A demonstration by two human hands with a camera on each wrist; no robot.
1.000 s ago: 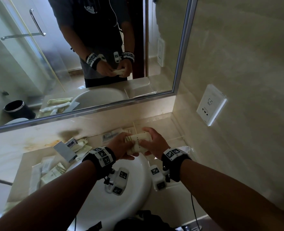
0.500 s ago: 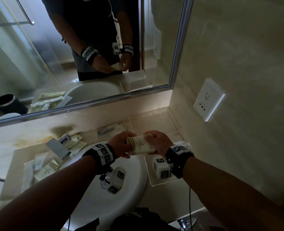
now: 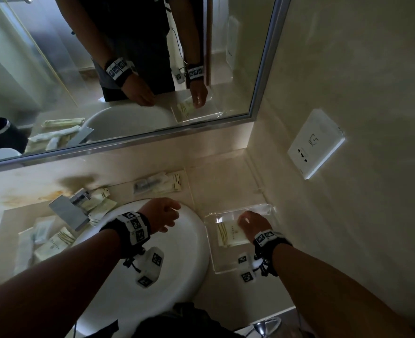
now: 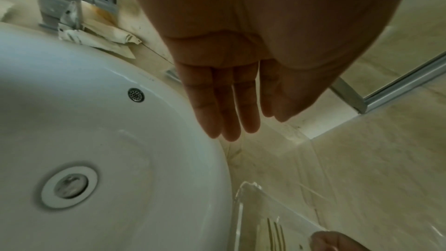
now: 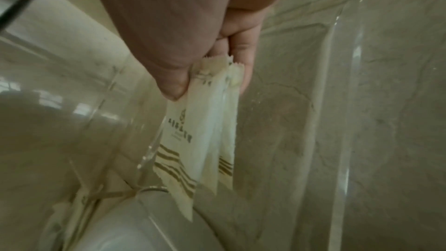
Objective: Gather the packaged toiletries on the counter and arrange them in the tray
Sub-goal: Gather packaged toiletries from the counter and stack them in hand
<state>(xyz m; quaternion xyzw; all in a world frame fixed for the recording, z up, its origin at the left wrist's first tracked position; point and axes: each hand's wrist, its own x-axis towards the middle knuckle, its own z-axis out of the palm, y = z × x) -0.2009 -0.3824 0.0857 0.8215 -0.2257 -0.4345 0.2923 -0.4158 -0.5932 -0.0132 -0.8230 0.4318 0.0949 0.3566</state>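
A clear plastic tray (image 3: 267, 208) sits on the counter right of the sink. My right hand (image 3: 251, 224) is inside it, thumb and fingers pinching a stack of cream striped toiletry packets (image 3: 229, 236) (image 5: 193, 140) at their top edge, their lower ends down near the tray floor. My left hand (image 3: 163, 213) (image 4: 226, 102) hovers over the sink's rim with straight, relaxed fingers and holds nothing. More packets (image 3: 159, 184) lie behind the sink, and others (image 3: 53, 242) are piled on the counter at left, near the faucet.
The white basin (image 3: 157, 269) fills the centre, with a square chrome faucet (image 3: 70, 208) at its back left. A mirror (image 3: 128, 69) runs along the back wall. A wall socket (image 3: 315, 142) sits on the right wall, close to the tray.
Both hands held the packet stack over the sink before. The left hand has let go and stays over the basin; the right hand has carried the stack right and down into the tray.
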